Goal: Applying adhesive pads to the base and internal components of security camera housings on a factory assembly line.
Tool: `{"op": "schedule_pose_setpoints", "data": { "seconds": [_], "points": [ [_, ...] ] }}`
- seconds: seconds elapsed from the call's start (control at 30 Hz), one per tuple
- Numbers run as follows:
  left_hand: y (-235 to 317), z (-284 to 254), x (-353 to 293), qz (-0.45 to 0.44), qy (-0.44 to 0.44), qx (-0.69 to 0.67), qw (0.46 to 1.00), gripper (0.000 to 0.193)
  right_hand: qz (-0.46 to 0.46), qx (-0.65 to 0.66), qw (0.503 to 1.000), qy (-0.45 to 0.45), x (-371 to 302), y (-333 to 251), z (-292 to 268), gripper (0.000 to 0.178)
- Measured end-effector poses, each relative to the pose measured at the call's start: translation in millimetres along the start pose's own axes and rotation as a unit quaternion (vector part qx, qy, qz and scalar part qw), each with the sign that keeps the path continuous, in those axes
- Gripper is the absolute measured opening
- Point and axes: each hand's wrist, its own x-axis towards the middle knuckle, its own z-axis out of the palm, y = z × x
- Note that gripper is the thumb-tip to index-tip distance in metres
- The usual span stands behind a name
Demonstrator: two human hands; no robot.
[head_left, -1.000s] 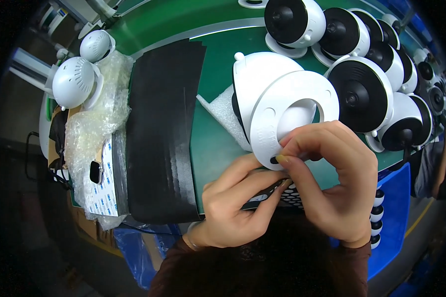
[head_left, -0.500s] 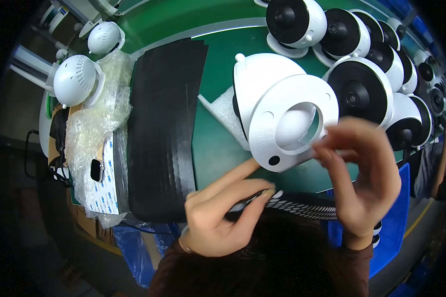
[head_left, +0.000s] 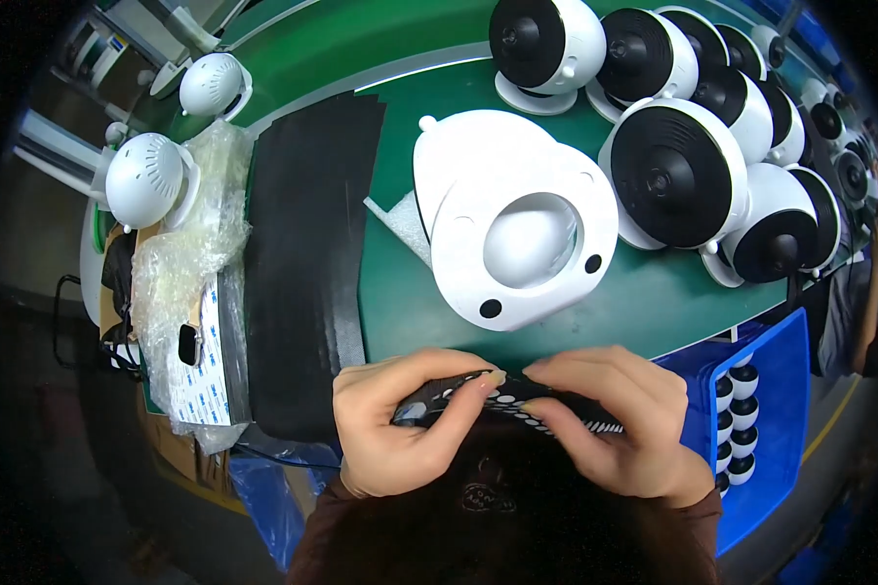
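Observation:
Close to my body, both hands hold a black sheet (head_left: pixel 510 400) dotted with rows of pale round spots. My left hand (head_left: pixel 400 424) pinches its left part between thumb and fingers. On the sheet's right side, my right hand (head_left: pixel 629 424) is closed with thumb and fingertips at its edge. Just beyond them on the green table lies a white round-bodied device (head_left: pixel 488 141), its ring-shaped base (head_left: pixel 458 258) turned up. Two round black pads sit on the base, a left pad (head_left: pixel 491 308) and a right pad (head_left: pixel 593 263). White foam (head_left: pixel 400 226) shows under the device.
Several black-fronted white devices (head_left: pixel 673 175) crowd the far right. A blue bin (head_left: pixel 771 458) with small black-and-white balls stands below them. Black sheeting (head_left: pixel 307 244) covers the table's left; beyond it are bubble wrap (head_left: pixel 190 244), a smartwatch (head_left: pixel 190 343) and two white vented devices (head_left: pixel 144 180).
My right hand has come down from the white base to the dotted sheet. A second black pad now shows on the base. My left hand keeps its hold on the sheet.

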Motion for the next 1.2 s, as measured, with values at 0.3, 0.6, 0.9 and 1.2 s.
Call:
{"op": "schedule_pose_setpoints", "data": {
  "seconds": [0.3,0.6,0.9,1.2],
  "points": [
    [5,8,-3,0.037,0.049,0.052,0.997,0.008,-0.090,-0.065,0.990,0.087,-7,5,7,0.022],
    [7,14,-5,0.014,0.078,0.068,0.995,0.004,-0.176,-0.217,0.953,0.121,-9,5,9,0.020],
    [-4,14,1,0.038,0.088,0.056,0.994,0.005,-0.076,0.001,0.996,0.046,5,-1,-2,0.020],
    [-11,19,11,0.035,0.002,-0.053,0.998,0.014,0.104,0.136,0.981,0.094,65,8,-31,0.007]
  ]
}}
